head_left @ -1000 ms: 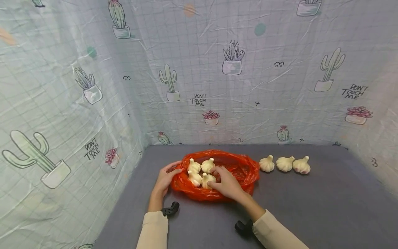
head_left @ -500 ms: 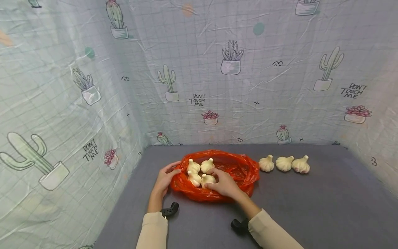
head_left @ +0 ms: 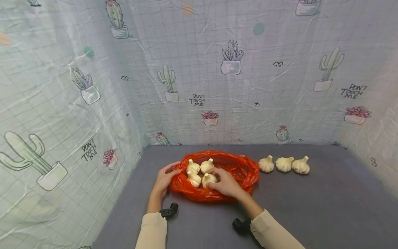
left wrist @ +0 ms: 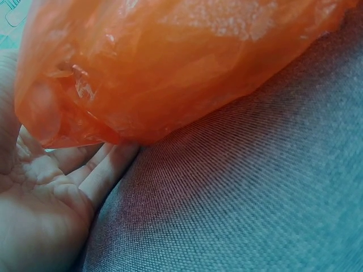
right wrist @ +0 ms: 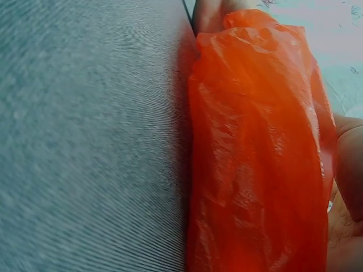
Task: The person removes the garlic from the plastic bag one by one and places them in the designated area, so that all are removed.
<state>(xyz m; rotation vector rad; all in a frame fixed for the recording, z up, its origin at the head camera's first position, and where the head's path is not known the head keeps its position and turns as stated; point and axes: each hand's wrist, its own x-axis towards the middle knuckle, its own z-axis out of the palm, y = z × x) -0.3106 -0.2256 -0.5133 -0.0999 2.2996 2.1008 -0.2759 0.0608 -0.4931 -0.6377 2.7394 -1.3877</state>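
Note:
A crumpled red plastic bag point(head_left: 214, 197) lies on the table with its mouth spread open. Several pale garlic bulbs sit together in its left half. My right hand point(head_left: 228, 185) reaches over the near rim and holds the front right garlic bulb point(head_left: 209, 179) between thumb and fingers. In the right wrist view the bag's side point(right wrist: 255, 153) covers most of that hand. My left hand point(head_left: 163, 180) holds the bag's left edge, thumb at the rim. The left wrist view shows its fingers point(left wrist: 108, 173) reaching under the bag's outer side.
Three more garlic bulbs point(head_left: 284, 164) stand in a row on the grey table point(head_left: 311, 207), right of the bag. A cactus-print sheet point(head_left: 248, 90) hangs behind and along the left. Black wrist cameras point(head_left: 170, 210) stick out from both wrists.
The head view has shifted slightly. Both hands stay at the bag; the garlic bulb under my right hand has shifted very slightly between the fingers.

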